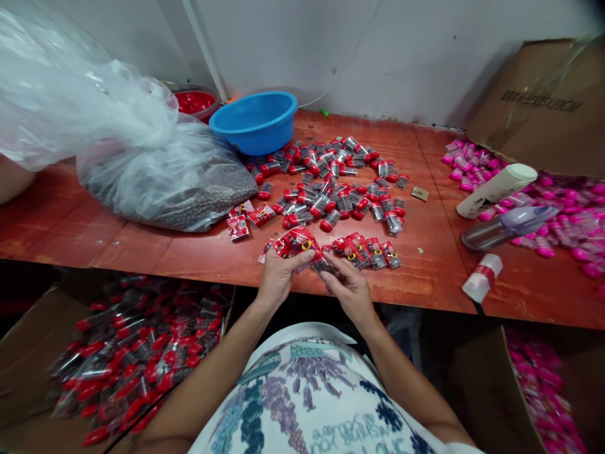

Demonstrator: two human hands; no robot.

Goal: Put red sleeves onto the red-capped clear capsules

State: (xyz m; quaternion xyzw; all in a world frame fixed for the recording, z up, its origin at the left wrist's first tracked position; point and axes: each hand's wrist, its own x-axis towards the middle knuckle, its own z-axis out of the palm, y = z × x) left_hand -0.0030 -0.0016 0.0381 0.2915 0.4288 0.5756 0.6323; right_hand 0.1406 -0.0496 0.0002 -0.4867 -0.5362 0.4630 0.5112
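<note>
Holding red packets (297,238) in nearly closed left hand (275,276), pinching their right end with right hand (352,291). Likely light, soft, slippery; best gripped by edges.

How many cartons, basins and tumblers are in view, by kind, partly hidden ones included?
Cartons: 3 (on the table, below left, below right)
Basins: 2 (blue basin, red basin)
Tumblers: 2 (white tumbler, purple-lidded tumbler)
Total: 7
</note>
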